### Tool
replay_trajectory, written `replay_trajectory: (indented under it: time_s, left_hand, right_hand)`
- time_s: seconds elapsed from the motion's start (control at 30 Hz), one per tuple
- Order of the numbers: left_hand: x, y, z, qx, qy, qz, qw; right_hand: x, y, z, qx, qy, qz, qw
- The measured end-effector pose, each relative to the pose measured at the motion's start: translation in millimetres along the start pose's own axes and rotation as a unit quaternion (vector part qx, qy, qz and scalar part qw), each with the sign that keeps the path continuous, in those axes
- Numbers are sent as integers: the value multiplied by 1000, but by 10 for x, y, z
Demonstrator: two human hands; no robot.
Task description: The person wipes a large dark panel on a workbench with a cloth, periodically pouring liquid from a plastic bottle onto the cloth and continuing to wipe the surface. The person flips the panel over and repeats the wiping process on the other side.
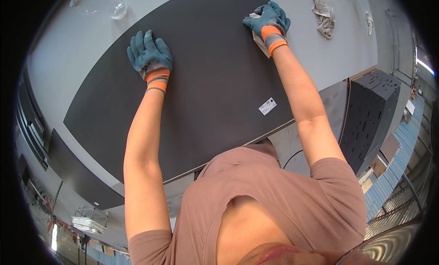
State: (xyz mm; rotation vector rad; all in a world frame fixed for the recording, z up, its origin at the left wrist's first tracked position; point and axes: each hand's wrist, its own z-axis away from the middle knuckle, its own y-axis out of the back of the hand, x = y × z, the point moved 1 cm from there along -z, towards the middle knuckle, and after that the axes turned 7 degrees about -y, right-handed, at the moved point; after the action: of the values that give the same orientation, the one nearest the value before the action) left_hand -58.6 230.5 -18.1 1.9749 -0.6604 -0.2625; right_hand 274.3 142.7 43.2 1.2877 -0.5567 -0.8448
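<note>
A large dark grey panel (215, 77) lies flat in front of me, its near edge close to my body. On its left part rests my left hand (150, 54), in a teal-coated glove with an orange cuff, fingers stretched out and nothing in them. My right hand (270, 22), gloved alike, is at the panel's far right edge. It grips a beige cloth (260, 44) against the surface; part of the cloth hangs out beneath the palm. A white printed label (268, 106) sits near the panel's near right corner.
Under the panel is a pale grey tabletop (352, 54). A crumpled rag (323, 18) lies at the far right, a clear plastic bottle (119, 10) at the far left. Dark stacked boards with slots (369, 114) stand at my right; another dark panel (82, 173) is at my left.
</note>
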Motion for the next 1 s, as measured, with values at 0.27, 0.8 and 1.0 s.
replay_trajectory:
  time_s: [0.27, 0.8, 1.0]
  left_hand:
    - [22, 35, 4, 5, 3, -5, 1000]
    - [-221, 157, 202, 140, 102, 186, 967]
    - [-794, 1231, 1345, 62, 229, 70, 969]
  right_hand:
    - [550, -266, 199, 193, 217, -75, 954]
    - [-1383, -160, 303, 39, 451, -10, 892]
    - [-167, -609, -1039, 306, 223, 88, 921]
